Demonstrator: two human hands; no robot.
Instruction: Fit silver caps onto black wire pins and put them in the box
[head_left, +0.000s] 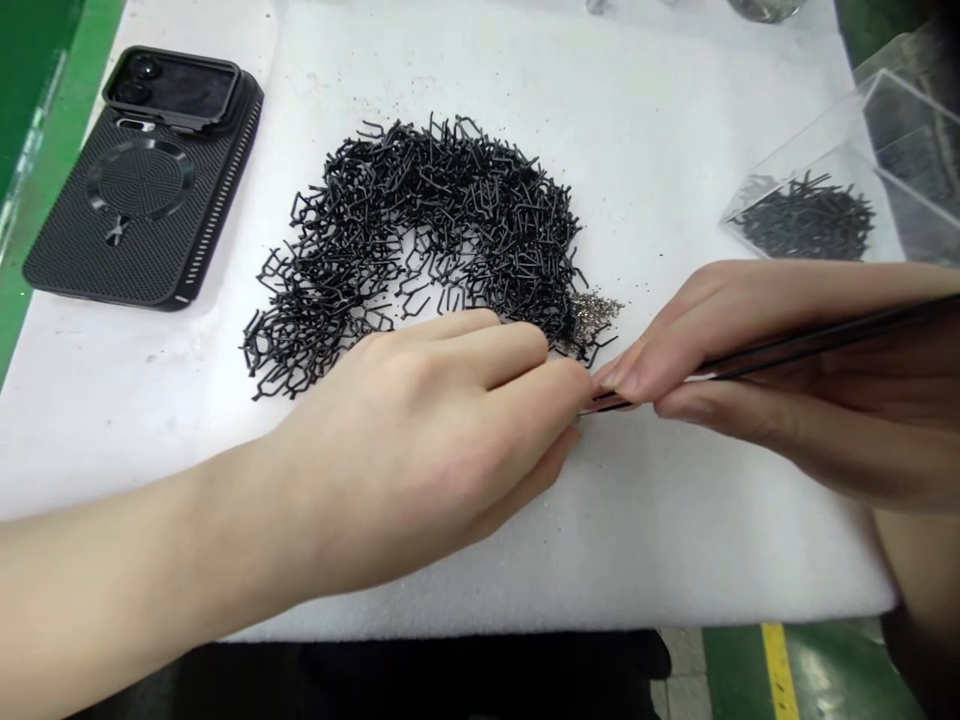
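My right hand (pixel 772 390) is closed round a pair of thin black tweezers (pixel 810 345), their tips pointing left. Those tips meet the closed fingertips of my left hand (pixel 450 430), which pinch together; whatever lies between them is hidden behind the knuckles. Just beyond my left hand, a heap of small bent black wire pieces (pixel 442 190) curves in an arch over the white foam surface (pixel 637 560). Beside its right end sits a little pile of tiny metallic bits (pixel 596 315), close to where both hands meet.
On the left lies a black phone in a ribbed case (pixel 142 180). A tilted clear plastic box (pixel 862 120) at the right holds more black bent pieces (pixel 810 215). Part of a round glass-like object (pixel 765 8) shows at the top edge. The foam's front edge runs below my forearm.
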